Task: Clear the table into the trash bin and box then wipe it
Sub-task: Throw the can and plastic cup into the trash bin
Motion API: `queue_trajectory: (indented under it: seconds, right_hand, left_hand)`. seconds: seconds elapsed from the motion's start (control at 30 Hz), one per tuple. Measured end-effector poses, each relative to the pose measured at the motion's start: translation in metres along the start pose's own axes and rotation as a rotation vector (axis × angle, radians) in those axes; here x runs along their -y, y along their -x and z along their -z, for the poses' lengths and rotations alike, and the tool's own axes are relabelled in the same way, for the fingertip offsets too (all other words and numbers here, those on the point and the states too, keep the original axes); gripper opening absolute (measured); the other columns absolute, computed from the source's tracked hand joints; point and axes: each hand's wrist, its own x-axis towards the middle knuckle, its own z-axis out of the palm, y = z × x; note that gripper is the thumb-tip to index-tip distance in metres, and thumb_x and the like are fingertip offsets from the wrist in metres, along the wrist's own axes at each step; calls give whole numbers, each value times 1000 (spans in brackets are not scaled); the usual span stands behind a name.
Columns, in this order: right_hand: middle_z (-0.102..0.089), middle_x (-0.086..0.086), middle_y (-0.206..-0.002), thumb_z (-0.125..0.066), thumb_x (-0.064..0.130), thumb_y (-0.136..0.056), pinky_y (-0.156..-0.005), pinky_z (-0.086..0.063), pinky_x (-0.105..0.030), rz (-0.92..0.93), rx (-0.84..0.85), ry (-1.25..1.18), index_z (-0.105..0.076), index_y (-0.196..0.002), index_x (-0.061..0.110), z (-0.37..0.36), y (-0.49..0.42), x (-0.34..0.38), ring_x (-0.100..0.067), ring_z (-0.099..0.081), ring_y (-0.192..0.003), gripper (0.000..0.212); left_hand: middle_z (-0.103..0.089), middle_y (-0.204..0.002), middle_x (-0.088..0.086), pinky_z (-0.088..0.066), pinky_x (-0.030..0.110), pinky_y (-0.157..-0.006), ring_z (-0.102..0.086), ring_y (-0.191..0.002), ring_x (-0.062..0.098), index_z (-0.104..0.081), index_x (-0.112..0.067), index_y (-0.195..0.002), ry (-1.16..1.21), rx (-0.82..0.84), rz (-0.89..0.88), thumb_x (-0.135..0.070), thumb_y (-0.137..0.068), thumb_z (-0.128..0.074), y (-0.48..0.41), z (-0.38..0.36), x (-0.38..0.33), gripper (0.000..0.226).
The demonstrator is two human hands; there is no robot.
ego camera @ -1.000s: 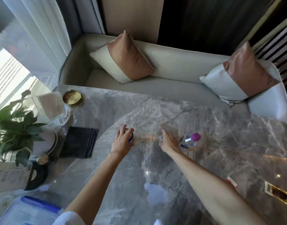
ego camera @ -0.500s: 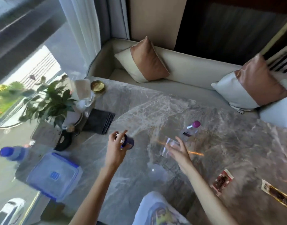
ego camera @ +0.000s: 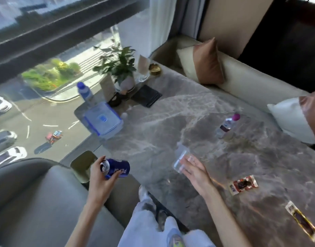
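My left hand [ego camera: 101,179] grips a blue soda can [ego camera: 116,169] held on its side, just over the table's near left corner and next to a gold-lined trash bin [ego camera: 82,164] on the floor. My right hand [ego camera: 194,171] holds a clear plastic wrapper [ego camera: 180,158] low over the grey marble table [ego camera: 171,122]. A clear box with a blue-clipped lid [ego camera: 103,120] sits at the table's left edge. Lying on the table are a small bottle with a pink cap [ego camera: 227,124], a red snack wrapper [ego camera: 243,184] and a long gold-edged wrapper [ego camera: 302,221].
A folded dark cloth [ego camera: 147,95], a potted plant [ego camera: 121,68], a blue-capped bottle [ego camera: 84,92], a gold dish [ego camera: 155,68] and a glass stand at the far left. A beige sofa with cushions [ego camera: 206,61] lines the far side. A grey seat [ego camera: 37,202] is beside me.
Both hands have drawn back toward me. The left lifted the can off the table and carried it left to the bin. The right picked up the clear wrapper. The view swung left.
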Motion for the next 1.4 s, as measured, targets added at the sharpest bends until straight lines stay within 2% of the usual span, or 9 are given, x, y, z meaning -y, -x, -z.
queue_trajectory:
  seconds: [0.17, 0.3, 0.37, 0.47, 0.6, 0.77, 0.87, 1.2, 1.4]
  right_hand:
    - [-61, 2, -123, -63, 3, -91, -91, -49, -31, 14, 128, 112, -37, -144, 10, -61, 4, -2, -26, -52, -131, 59]
    - [-55, -8, -140, -62, 1, -91, -101, -47, -38, -15, 249, 165, -36, -146, 9, -124, -4, -16, -28, -51, -132, 61]
    - [-49, -14, -146, -62, 4, -92, -97, -49, -35, -38, 293, 202, -35, -147, 9, -162, -10, -29, -28, -50, -133, 62]
    - [-50, -16, -143, -62, 3, -91, -97, -49, -36, -63, 346, 214, -34, -147, 11, -227, -21, -50, -25, -58, -122, 63]
    - [-54, -11, -131, -63, 3, -91, -85, -54, -30, -101, 502, 262, -36, -144, 14, -314, -27, -78, -17, -64, -103, 60]
    - [-53, -13, -141, -75, 14, -79, -104, -50, -39, -126, 624, 318, -36, -146, 14, -395, -29, -105, -23, -64, -118, 77]
    - [-52, -15, -142, -70, 10, -86, -103, -50, -38, -144, 665, 322, -35, -146, 13, -421, -34, -117, -24, -64, -119, 69]
    - [-60, -13, -134, -78, 14, -80, -86, -60, -35, -160, 676, 448, -40, -143, 16, -474, -65, -123, -25, -67, -113, 73]
    - [-60, -10, -134, -81, 20, -77, -90, -56, -53, -131, 709, 502, -45, -140, 25, -501, -98, -104, -25, -64, -117, 73]
  left_hand:
    - [-52, -124, 16, -47, 34, -92, -54, -113, 30, -48, -8, -129, 24, -119, 69, -7, -67, -85, 15, 54, 38, 72]
    - [-52, -122, 14, -45, 31, -90, -54, -110, 27, -48, -9, -128, 31, -217, 94, -6, -69, -83, 9, 96, 54, 69]
    - [-50, -127, 13, -46, 27, -93, -52, -114, 24, -47, -9, -131, 75, -247, 133, -5, -71, -81, 1, 119, 63, 69]
    - [-46, -133, 8, -47, 8, -79, -49, -116, 13, -44, -13, -135, 131, -304, 157, -5, -75, -78, -10, 157, 77, 69]
    - [-47, -131, 6, -46, 18, -91, -49, -113, 10, -46, -16, -134, 145, -408, 186, -7, -75, -80, -30, 215, 103, 69]
    - [-45, -126, -6, -41, -3, -74, -50, -113, 7, -46, -25, -132, 169, -493, 251, -12, -76, -79, -48, 278, 143, 67]
    - [-44, -124, -8, -39, -9, -69, -50, -111, 6, -46, -26, -132, 164, -532, 278, -14, -75, -80, -53, 303, 163, 67]
    - [-45, -129, -3, -36, 4, -78, -51, -110, 7, -46, -31, -130, 185, -604, 365, -17, -75, -80, -76, 328, 198, 66]
    - [-44, -134, 2, -39, 14, -90, -51, -118, 12, -43, -26, -136, 221, -610, 385, -17, -78, -78, -108, 328, 192, 68]
